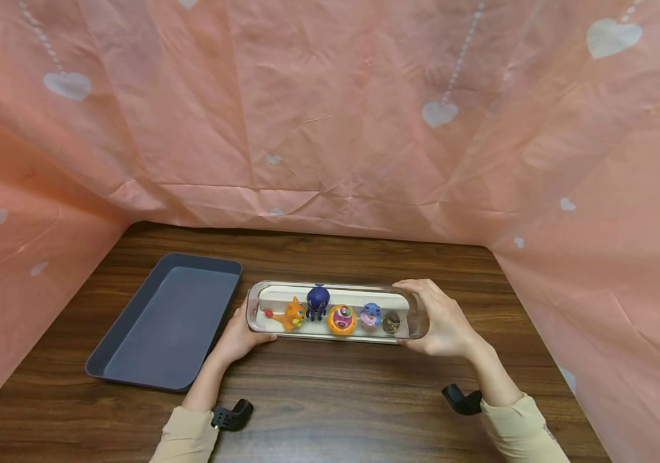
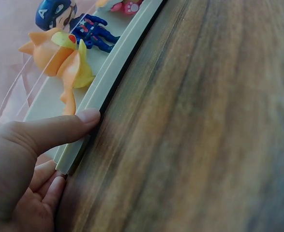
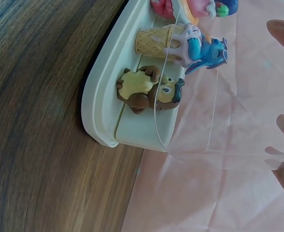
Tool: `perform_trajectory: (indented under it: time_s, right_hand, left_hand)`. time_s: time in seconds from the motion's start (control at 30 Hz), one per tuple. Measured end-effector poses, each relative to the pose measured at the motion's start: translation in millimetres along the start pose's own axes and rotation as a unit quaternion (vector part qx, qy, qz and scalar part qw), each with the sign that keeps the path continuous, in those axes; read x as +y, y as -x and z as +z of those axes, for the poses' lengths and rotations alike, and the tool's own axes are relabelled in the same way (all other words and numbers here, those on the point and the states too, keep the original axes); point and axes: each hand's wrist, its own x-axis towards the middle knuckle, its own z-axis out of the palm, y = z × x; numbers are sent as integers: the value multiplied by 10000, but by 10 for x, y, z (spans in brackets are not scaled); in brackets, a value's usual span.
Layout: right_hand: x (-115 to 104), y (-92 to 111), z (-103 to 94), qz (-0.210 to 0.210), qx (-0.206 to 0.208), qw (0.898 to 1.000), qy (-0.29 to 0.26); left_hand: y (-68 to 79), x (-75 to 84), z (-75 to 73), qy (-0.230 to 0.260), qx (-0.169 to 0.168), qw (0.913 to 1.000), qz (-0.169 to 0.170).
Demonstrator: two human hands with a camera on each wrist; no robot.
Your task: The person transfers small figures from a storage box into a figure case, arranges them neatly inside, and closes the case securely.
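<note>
A long display case with a white base (image 2: 103, 72) and a clear cover (image 3: 190, 140) lies across the middle of the table. On the base stand several toy figures: an orange creature (image 1: 293, 314) with a red tail tip, a blue-helmeted figure (image 1: 318, 301), a round orange-and-pink figure (image 1: 342, 319), a blue figure on an ice-cream cone (image 3: 180, 46) and a brown bird-like figure (image 3: 146, 89). My left hand (image 1: 237, 334) grips the base's left end, thumb on its front lip. At the right end my right hand (image 1: 442, 319) holds the cover, whose lower edge there sits above the base.
A dark grey rectangular tray (image 1: 170, 321) lies on the left of the wooden table (image 1: 353, 399), close to my left forearm. Pink cloth (image 1: 330, 128) with white hearts hangs behind the table and along both sides.
</note>
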Motion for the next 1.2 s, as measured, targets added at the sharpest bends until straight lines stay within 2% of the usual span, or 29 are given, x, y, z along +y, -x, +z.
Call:
perform_trajectory:
  time_s: [0.33,0.47,0.93,1.2]
  right_hand:
    - [21,-2,38,4,50,10000,-44]
    - [29,-1,43,-37,84,9999,-42]
    - [55,-7,57,237,-139,9995,-175]
    - [53,-19,51,279,-220,9993,-128]
  left_hand:
    - [-11,5,0,83,-46,9999,66]
    - [-17,8,-1,66,-82,9999,-7]
    - [-53,16,-9,184,-170,9996,-161]
    - [-47,13,-11,140,-118,9997,-140]
